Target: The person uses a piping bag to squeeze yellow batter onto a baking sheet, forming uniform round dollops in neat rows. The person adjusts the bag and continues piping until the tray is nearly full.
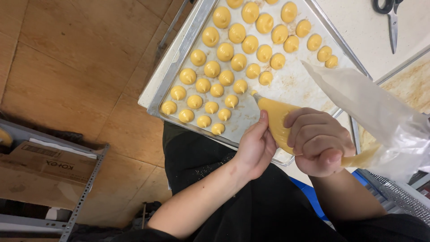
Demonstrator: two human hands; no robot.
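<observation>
A clear piping bag filled with yellow batter points its tip at a metal baking tray. My right hand is closed around the bag's upper part, where the loose plastic flares out behind it. My left hand steadies the bag near the tip with thumb and fingers. Several rows of round yellow dough mounds cover the tray's left and far side. The tip hovers just right of the nearest mounds.
Scissors lie on the pale counter at the far right. Another lined tray sits to the right. A metal shelf with a cardboard box stands on the wooden floor at the left.
</observation>
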